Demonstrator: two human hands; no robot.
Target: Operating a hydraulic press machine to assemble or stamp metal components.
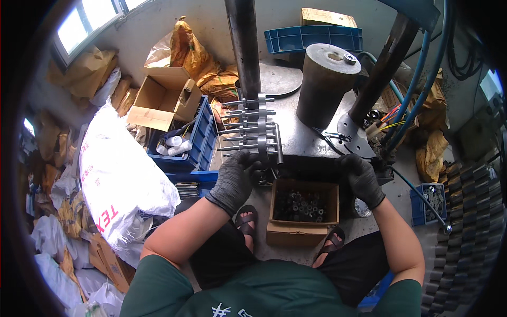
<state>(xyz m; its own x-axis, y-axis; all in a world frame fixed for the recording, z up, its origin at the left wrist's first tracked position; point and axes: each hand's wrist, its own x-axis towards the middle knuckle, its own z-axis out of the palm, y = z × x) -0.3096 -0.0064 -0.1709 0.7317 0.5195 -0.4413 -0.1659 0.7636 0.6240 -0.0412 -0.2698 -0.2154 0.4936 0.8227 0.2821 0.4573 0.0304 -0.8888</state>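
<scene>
My left hand [235, 180], in a dark grey knitted glove, is at the near end of a metal rack [262, 129] with several pointed rods [240, 139] sticking out to the left. Its fingers are bent together; what they hold, if anything, is hidden. At the near right edge of the steel machine table [288, 113], my right hand [362, 178] wears a matching glove. Those fingers curl inward too, and I cannot make out anything between them. Between and below the hands, an open cardboard box [305, 228] holds many small dark metal parts [306, 205].
A grey metal cylinder [327, 87] stands on the table between two steel posts. At left are a blue crate [203, 140], an open carton [158, 98] and a large white sack [119, 174]. On the right, a small blue bin [429, 203] and stacked metal parts [467, 222] stand.
</scene>
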